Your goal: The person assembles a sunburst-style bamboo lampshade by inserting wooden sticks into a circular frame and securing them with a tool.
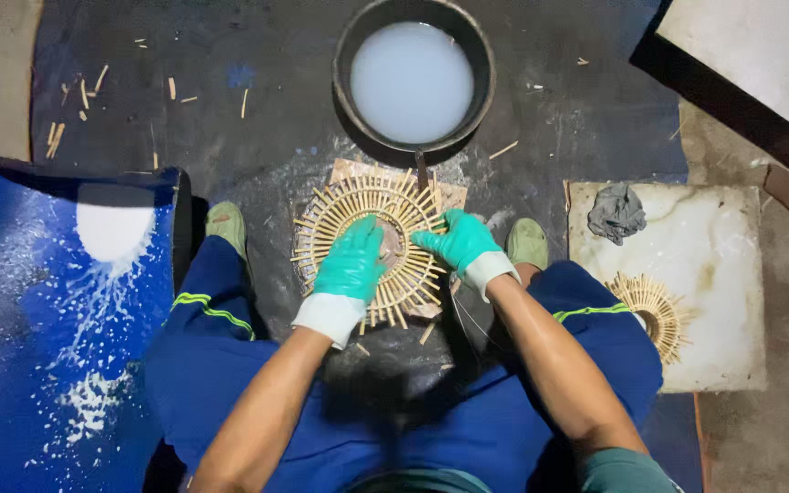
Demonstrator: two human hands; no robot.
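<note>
A seated person in blue work trousers is pressing both gloved hands onto a round sunburst frame of pale split-bamboo sticks (358, 215), which is lying flat on a small brown board on the dark floor between the person's green shoes. The left hand in a green rubber glove (351, 260) is lying across the lower left of the frame, fingers nearly closed and curled down over the ring of sticks. The right hand in a matching green glove (457, 242) is resting on the frame's right side, fingers half bent and pinching toward the hub; whether it is gripping a single stick cannot be told. The work appears to be at the fitting stage, with the sticks being seated around the centre; the next move would probably call for steady pressure from the left hand while the right adjusts one spoke. The frame's spokes are fanning out evenly, with an open centre. Just beyond the frame, a round black basin of milky liquid (413, 82) is standing. To the frame's right, a second bamboo sunburst (655, 310) and a grey rag (616, 212) are lying on a pale square slab (714, 274).
</note>
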